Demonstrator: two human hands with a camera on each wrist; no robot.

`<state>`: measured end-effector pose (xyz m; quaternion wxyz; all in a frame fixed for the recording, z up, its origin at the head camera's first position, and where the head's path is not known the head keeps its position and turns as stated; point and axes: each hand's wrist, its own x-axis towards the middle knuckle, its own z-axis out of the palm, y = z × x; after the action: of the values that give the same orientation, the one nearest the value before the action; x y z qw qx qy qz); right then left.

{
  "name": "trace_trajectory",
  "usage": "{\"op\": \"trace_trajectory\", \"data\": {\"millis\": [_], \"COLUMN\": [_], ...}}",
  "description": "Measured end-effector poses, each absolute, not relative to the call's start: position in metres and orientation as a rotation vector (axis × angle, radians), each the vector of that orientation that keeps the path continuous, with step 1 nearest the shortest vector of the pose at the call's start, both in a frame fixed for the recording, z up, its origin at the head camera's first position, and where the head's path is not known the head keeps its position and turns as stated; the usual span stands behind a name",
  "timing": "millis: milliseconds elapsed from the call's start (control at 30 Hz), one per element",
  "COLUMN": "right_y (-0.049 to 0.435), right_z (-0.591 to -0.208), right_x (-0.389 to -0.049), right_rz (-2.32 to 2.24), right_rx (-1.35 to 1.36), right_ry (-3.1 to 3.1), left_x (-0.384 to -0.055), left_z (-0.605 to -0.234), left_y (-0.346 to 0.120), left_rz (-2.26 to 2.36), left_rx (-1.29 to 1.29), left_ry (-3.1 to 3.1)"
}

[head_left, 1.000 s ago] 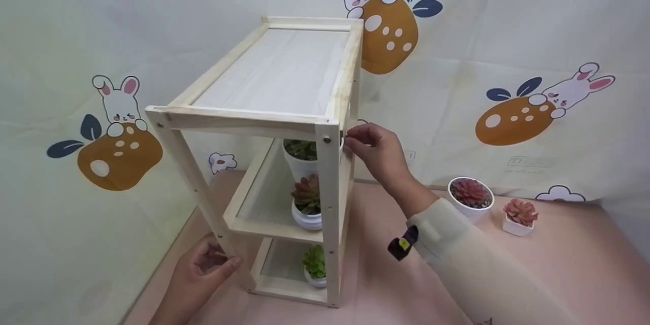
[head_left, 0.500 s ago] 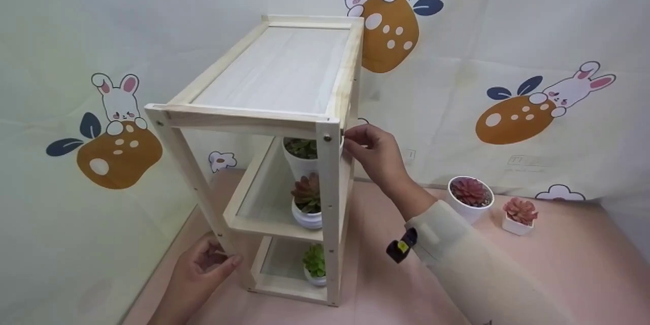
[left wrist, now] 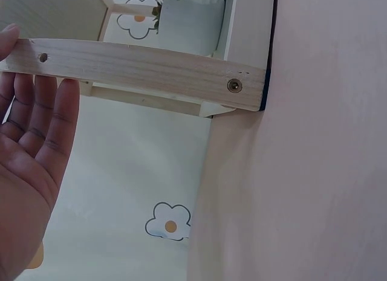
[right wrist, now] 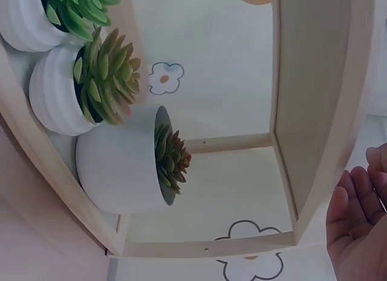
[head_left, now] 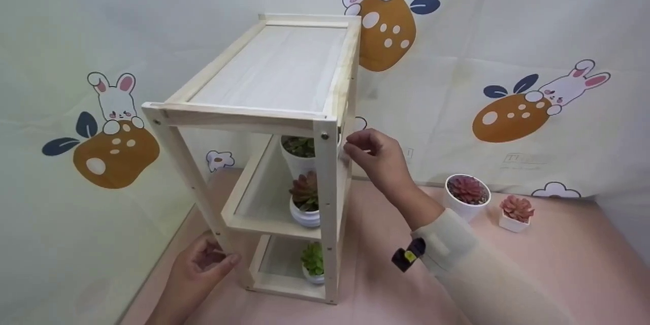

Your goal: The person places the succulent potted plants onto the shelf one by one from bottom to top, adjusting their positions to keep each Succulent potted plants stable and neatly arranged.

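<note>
A light wooden three-tier shelf [head_left: 264, 71] stands on the pink surface. Its near left post [left wrist: 145, 66] is gripped low down by my left hand [head_left: 195, 271], thumb on one side and fingers on the other. Beside the middle tier's right edge is my right hand [head_left: 381, 157], fingers loosely bent, fingertips close to a white pot. That succulent in its white pot [head_left: 299, 162] is partly behind the near right post. A reddish succulent [head_left: 304, 193] in a smaller white pot stands before it. In the right wrist view, the right hand [right wrist: 357, 223] shows nothing in its fingers.
The lowest tier holds a green succulent [head_left: 312, 259], a red-green one [right wrist: 106, 81] and a larger white pot [right wrist: 121, 160]. Right of the shelf stand a round-potted red succulent [head_left: 467, 190] and a square-potted pink one [head_left: 516, 213]. A printed cloth [head_left: 431, 111] hangs behind.
My right hand has drawn slightly down and away from the white pot's rim on the middle tier. The left hand keeps its grip on the post; the head view has shifted a little.
</note>
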<state>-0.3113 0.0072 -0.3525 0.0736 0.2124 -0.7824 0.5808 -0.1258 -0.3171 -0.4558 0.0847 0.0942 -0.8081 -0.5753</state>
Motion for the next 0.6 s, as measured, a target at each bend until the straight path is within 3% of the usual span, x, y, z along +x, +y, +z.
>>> {"op": "trace_trajectory", "data": {"millis": [600], "right_y": [0.117], "right_z": [-0.371], "right_x": [-0.252], "right_rz": [1.82], "right_rx": [0.434], "right_ry": [-2.244], "left_x": [-0.126], "left_z": [-0.455], "left_y": [-0.316], "left_rz": [-1.709], "left_rx": [0.275], "left_ry": [-2.426]}}
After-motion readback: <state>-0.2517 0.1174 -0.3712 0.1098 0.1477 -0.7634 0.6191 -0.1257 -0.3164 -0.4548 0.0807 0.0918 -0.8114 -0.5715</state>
